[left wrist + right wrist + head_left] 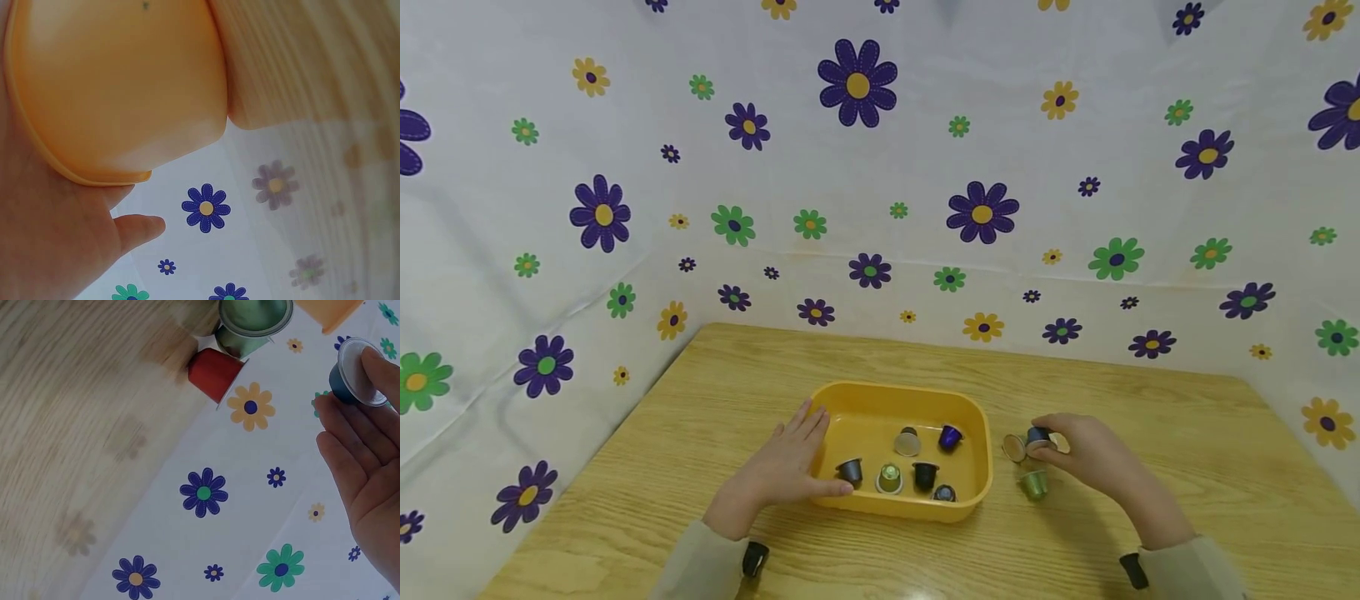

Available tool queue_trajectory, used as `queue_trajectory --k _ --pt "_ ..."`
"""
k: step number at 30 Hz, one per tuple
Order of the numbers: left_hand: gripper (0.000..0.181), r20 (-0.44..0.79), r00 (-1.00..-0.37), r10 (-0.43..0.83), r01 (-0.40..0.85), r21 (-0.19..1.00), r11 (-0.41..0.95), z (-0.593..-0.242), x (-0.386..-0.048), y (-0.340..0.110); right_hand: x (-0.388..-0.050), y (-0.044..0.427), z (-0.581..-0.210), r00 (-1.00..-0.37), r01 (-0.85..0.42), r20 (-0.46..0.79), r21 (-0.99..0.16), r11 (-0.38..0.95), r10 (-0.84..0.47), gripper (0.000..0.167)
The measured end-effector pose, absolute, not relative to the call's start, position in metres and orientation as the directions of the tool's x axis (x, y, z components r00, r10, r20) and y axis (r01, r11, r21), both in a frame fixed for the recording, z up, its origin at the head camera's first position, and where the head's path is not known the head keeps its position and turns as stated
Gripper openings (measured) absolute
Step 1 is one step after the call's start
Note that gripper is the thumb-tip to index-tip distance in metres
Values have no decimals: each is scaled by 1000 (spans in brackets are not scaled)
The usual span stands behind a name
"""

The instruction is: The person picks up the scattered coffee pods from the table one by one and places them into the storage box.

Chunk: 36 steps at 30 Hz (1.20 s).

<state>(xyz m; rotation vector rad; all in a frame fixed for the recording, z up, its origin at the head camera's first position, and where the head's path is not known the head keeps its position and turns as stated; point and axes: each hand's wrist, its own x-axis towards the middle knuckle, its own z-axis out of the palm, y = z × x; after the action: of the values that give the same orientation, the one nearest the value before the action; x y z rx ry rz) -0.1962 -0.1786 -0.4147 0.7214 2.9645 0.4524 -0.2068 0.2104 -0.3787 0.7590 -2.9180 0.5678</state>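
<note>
A yellow plastic basin (913, 507) stands on the table with several coffee capsules inside, among them a purple-blue one (951, 437), a black one (925, 476) and a light green one (890, 477). My left hand (782, 471) rests on the basin's left end, fingers extended along the rim and thumb over the front edge. To the right of the basin my right hand (1093, 454) pinches a dark blue coffee capsule (342, 384) between thumb and fingers, its thumb on the pale lid. Near that hand lie a green capsule (1033, 484) and a red capsule (215, 373).
The basin and loose capsules are on a wood-grain table (700, 467). A white cloth with printed flowers (880, 150) hangs behind the table and along both sides. Dark bands (755, 558) show at the sleeve cuffs.
</note>
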Motion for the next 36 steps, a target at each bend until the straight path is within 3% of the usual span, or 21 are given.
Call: queue_trajectory --k 29,36 --pt "107 25 -888 460 445 299 844 -415 -197 -179 -208 147 -377 -754 -657 262 -323 681 -603 32" --pt "106 28 -887 460 448 289 846 -415 -197 -179 -209 140 -379 -753 -658 267 -314 685 -601 31"
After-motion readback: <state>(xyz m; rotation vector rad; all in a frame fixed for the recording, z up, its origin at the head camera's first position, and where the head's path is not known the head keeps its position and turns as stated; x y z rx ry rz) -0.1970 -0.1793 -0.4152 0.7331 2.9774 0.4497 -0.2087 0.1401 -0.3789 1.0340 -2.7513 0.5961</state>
